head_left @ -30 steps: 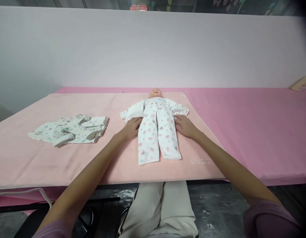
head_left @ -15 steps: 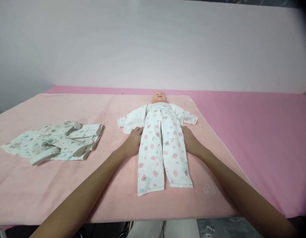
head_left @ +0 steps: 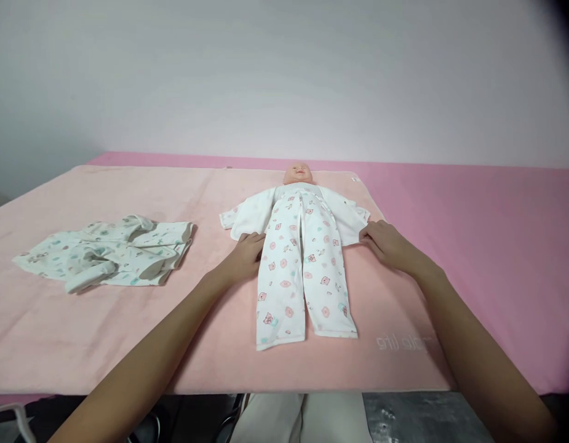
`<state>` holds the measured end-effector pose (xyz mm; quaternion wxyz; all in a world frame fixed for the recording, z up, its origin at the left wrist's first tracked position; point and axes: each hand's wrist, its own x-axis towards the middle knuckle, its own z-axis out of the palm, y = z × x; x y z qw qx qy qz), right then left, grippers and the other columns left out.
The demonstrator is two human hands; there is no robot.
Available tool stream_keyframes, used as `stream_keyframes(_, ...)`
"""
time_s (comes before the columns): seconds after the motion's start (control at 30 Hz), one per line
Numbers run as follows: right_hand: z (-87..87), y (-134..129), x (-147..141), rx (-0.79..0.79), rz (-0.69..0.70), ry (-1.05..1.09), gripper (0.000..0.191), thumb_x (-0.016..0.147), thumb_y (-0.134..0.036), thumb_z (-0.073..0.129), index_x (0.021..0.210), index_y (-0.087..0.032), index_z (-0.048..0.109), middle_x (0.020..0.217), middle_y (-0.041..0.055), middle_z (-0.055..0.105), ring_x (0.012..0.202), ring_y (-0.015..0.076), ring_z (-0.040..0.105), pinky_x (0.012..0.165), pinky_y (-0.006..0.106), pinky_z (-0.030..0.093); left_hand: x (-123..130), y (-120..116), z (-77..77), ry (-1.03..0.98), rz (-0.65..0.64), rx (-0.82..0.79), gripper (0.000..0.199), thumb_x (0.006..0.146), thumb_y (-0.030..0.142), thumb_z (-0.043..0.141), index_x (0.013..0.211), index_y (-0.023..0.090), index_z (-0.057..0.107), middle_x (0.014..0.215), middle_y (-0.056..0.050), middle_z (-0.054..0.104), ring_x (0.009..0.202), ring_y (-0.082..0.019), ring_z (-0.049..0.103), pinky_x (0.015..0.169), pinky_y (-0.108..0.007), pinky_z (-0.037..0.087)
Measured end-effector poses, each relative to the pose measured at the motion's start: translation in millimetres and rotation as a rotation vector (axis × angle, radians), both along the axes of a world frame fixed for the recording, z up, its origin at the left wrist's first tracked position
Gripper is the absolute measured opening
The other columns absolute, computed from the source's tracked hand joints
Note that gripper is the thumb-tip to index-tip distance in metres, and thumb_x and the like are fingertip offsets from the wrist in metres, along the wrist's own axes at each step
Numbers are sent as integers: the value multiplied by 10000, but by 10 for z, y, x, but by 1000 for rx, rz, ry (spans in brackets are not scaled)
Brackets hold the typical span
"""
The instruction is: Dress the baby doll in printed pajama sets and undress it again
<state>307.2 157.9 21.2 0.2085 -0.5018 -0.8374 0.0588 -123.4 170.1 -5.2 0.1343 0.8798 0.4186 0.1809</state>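
A baby doll [head_left: 299, 173] lies on its back, its head toward the far side. White pajama pants [head_left: 286, 283] with small pink and teal prints lie over its front, legs toward me. A white shirt [head_left: 254, 212] is spread open beneath it, sleeves out to both sides. My left hand [head_left: 245, 257] rests beside the pants' left edge, fingers curled and their tips partly hidden there. On the right, my right hand [head_left: 388, 245] pinches the lower corner of the shirt's right front panel, stretched outward from the doll.
A second printed baby garment [head_left: 122, 252] lies crumpled on the left. Under everything is a peach blanket [head_left: 210, 363] with lettering near its front edge. Pink covering [head_left: 478, 246] shows on the right, and a pale wall [head_left: 284, 80] stands behind.
My right hand has moved outward to the right from the pants' edge and drawn out the shirt's right front panel. The left hand stays beside the pants. The view has tilted slightly.
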Motion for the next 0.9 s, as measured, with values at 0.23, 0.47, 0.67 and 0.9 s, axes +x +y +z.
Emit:
stream_keyframes(0.23,-169,-38,-374,81,189,-43,235,1022,-309,550,1201,-251,690,1391,133,637,1264,345,542,1114,569,413,65,-18,-78,91,-18,59,160,929,379,633,872,230,619,1042,-115,623,961,-314,515,902,-532,360)
stream_keyframes(0.47,-297,-19,-678,32,338,32,271,1057,-339,481,1042,-276,745,1254,127,673,1173,332,569,1041,565,503,142,-55,-97,96,-28,61,146,890,375,633,962,248,636,1055,-146,596,1009,-351,468,933,-570,364)
stream_keyframes(0.67,-417,40,-699,9,331,173,223,1026,-317,552,1009,-278,772,1190,122,692,1157,338,606,999,534,542,177,-43,-122,80,-21,47,125,836,340,664,924,266,613,1035,-128,606,1074,-367,447,985,-601,350)
stream_keyframes(0.9,-408,18,-658,-93,293,207,269,992,-266,519,1074,-268,776,1161,123,705,1127,338,637,986,547,565,224,-8,-189,-6,60,3,135,752,263,667,841,229,572,943,-96,604,1046,-347,487,1005,-584,347)
